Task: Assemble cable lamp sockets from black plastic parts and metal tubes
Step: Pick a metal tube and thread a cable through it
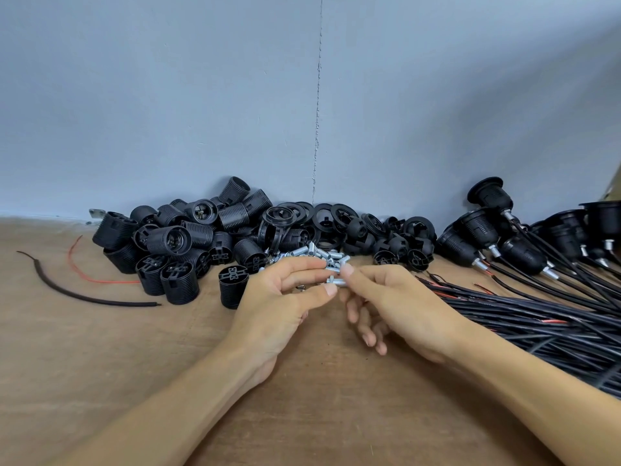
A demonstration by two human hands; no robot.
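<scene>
From my remote feed: both hands meet at ctr of the bench (100, 364), w/ one short metal tube (336, 281) btwn them. The left hand (289, 297) has its fingers (312, 264) curled over the top and its thumb underneath, grasping the tube. I can't tell if it holds more than one. The right hand (400, 304) pinches the tube's other end w/ its thumb tip; its remaining fingers hang loosely curled below, off the tube.

Just behind the hands sits the tube pile (311, 253), a small silver heap touching the black parts. Threaded socket bodies (174, 237) are heaped to the left against the wall (168, 95), and one lone body (232, 285) stands upright just beside the left hand. Flat rings (302, 213) lie behind the tube pile, and small caps (396, 245) lie to the right of them.

Far right: finished sockets (504, 230) w/ tubes fitted, lying on their sides. Their cables (537, 324) fan out in a thick bundle near the right hand's wrist.

Far left, well apart from the rest, a loose black wire (84, 295) and a red wire (87, 275) lie on the bench.
</scene>
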